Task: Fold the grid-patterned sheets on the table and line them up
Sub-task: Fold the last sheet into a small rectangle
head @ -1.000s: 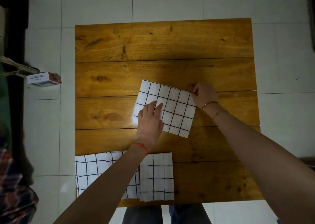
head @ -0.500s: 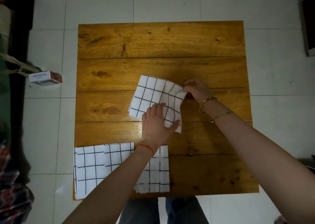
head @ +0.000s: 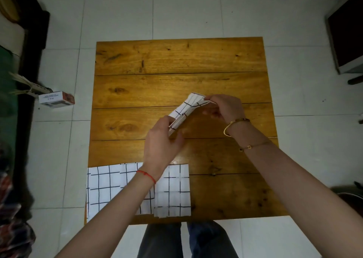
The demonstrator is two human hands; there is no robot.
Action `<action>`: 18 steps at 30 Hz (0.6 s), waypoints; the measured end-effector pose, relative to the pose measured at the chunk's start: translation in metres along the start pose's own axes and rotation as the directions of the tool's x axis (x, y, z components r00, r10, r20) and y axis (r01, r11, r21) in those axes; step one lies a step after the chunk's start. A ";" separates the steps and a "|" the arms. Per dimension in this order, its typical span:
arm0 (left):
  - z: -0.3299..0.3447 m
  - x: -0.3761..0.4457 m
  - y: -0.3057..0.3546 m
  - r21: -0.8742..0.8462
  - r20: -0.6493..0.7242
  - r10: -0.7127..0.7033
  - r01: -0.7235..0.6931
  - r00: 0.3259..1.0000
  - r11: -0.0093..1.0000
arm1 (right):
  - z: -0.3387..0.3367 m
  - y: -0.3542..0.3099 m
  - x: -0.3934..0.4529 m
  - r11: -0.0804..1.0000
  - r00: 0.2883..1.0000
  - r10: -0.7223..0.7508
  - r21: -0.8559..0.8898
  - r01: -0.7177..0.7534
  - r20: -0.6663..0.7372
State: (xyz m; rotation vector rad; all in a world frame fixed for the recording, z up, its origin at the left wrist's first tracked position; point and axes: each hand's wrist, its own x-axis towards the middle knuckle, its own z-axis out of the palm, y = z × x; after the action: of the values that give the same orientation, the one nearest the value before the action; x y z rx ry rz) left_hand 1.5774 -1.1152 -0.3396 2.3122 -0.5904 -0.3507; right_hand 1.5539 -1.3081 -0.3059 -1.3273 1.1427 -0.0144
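Nearest, grid sheets (head: 172,191) are lying at the table's (head: 176,57) front edge, seemingly awaiting alignment. Beyond, the left hand (head: 161,142) and right hand (head: 225,106) are pinching opposite ends of a half-folded sheet (head: 186,109), now raised above the wood rather than lying flat, apparently to match its edges.

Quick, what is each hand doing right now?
Left hand: pinches the lower end of the folded grid sheet.
Right hand: pinches its upper end, lifted off the table.
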 end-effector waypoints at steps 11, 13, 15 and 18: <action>-0.066 0.019 -0.002 -0.248 0.317 -0.023 0.106 0.948 0.963 | -0.055 -0.001 -0.032 0.929 0.937 -0.134 -0.289 0.232 0.322; -0.070 0.026 -0.001 -0.364 0.371 -0.015 0.160 0.928 0.918 | -0.060 -0.002 -0.031 0.918 0.939 -0.172 -0.297 0.263 0.299; -0.069 0.036 -0.003 -0.346 0.367 0.005 0.132 0.930 0.929 | -0.061 -0.001 -0.026 0.920 0.942 -0.190 -0.285 0.268 0.276; -0.053 0.050 -0.014 -0.185 0.298 0.058 -0.002 0.953 0.983 | -0.055 0.006 -0.010 0.889 0.946 -0.211 -0.353 0.290 0.244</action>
State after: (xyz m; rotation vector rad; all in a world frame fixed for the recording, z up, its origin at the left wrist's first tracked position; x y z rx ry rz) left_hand 1.6460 -1.1008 -0.3155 2.0849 -0.7098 -0.7236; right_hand 1.5097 -1.3407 -0.2943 -1.7812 0.8178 0.1595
